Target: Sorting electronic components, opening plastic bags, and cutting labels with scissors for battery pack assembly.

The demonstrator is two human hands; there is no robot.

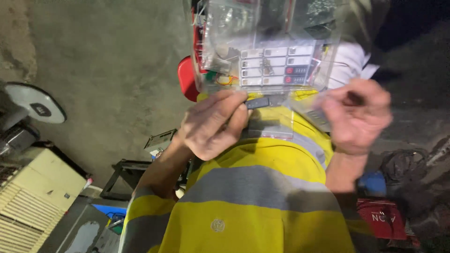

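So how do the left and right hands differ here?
The left hand pinches a small dark strip under the clear parts bag; right hand only meets the bag's right edge. Left hand is sharp, right hand blurred, grip unclear. Both are raised at the bag's lower edge.

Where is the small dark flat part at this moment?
In the head view, the dark part is near the centre, pinched by the left hand, just below the clear plastic box and above the yellow shirt.

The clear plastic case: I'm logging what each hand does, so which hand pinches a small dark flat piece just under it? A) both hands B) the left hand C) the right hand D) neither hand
B: the left hand pinches the small dark piece just under the clear plastic case; the right hand is blurred and apart from that piece.
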